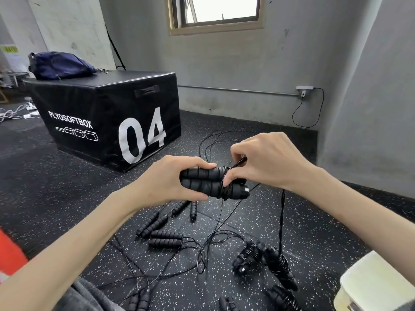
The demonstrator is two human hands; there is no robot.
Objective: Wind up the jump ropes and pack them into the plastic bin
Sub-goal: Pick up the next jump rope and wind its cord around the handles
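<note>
While my left hand (pixel 170 180) grips two ribbed foam handles (pixel 208 182) side by side above the speckled rubber floor (pixel 314 221), my right hand (pixel 265 162) pinches thin black cord (pixel 280 221) against them. Three wound ropes (pixel 269 263) lie near the white plastic bin (pixel 377 286) at the floor's right edge.

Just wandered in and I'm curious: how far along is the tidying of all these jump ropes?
Roughly partway. Done: a few wound bundles lie on the floor near the pale plastic bin, though none visibly inside it. In hand: the left hand holds a pair of handles together while the right hand loops cord round them. Left: several loose ropes lie tangled.
</note>
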